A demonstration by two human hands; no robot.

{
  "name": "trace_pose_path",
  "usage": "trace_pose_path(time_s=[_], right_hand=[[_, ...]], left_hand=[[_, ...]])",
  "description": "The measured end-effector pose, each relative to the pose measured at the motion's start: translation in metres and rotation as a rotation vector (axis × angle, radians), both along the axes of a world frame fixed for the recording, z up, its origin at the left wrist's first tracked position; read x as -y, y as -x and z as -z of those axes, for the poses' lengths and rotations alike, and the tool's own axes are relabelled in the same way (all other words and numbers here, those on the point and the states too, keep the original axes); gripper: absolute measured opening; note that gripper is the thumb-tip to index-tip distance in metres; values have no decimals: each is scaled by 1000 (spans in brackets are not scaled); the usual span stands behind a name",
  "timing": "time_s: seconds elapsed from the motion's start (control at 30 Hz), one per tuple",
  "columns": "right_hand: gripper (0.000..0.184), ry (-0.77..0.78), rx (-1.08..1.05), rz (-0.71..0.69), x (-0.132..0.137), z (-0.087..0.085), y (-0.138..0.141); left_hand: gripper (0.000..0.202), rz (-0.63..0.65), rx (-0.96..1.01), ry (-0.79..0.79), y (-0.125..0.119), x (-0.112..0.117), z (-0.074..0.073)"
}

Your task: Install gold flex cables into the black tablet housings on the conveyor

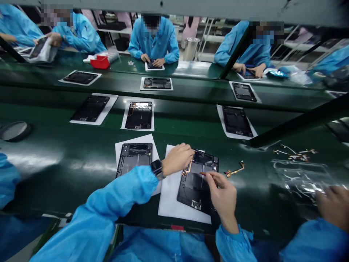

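Note:
In front of me an opened black tablet [200, 189] lies tilted on white paper [170, 198], its inner parts showing. My left hand [178, 158] reaches over its upper left corner with fingers curled; their tips are hidden behind the hand. An orange flex cable [190, 163] runs along the tablet's left side, just below those fingers. Between thumb and fingers, my right hand [225, 194] pinches a thin brown stick-like tool [203, 173], whose tip points at the tablet's middle. Another loose flex cable [235, 170] rests on the bench to the right of the tablet.
A second opened tablet [136, 154] lies on paper at my left, partly behind my sleeve. More flex cables [297, 153] and a clear plastic tray [305, 174] sit at right, near a neighbour's hand [334, 205]. A dark post [294, 122] slants across the right. Several co-workers sit opposite.

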State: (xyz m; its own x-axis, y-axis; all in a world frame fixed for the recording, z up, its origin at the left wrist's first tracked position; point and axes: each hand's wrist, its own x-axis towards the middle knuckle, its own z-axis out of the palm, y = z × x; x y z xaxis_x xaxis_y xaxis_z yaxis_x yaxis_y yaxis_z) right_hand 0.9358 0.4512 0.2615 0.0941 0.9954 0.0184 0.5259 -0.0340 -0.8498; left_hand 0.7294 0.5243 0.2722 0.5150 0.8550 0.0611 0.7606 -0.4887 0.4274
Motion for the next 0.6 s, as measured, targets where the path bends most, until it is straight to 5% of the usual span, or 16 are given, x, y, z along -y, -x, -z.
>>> trace_pose_path(time_s=[0.1,0.2,0.4,0.6], right_hand=[[32,47,-91,107,21,9,-17],[35,102,-140,193,39,16,-35],[37,129,-297,375,45,12,-59],[35,254,-840,429,-4,11,-75]], left_hand=[[15,12,-108,-12,-29,-51,12],[13,75,-152,-13,-43,-74,25],[16,129,-194,-46,-13,-62,18],[7,-10,-250,45,17,-38,21]])
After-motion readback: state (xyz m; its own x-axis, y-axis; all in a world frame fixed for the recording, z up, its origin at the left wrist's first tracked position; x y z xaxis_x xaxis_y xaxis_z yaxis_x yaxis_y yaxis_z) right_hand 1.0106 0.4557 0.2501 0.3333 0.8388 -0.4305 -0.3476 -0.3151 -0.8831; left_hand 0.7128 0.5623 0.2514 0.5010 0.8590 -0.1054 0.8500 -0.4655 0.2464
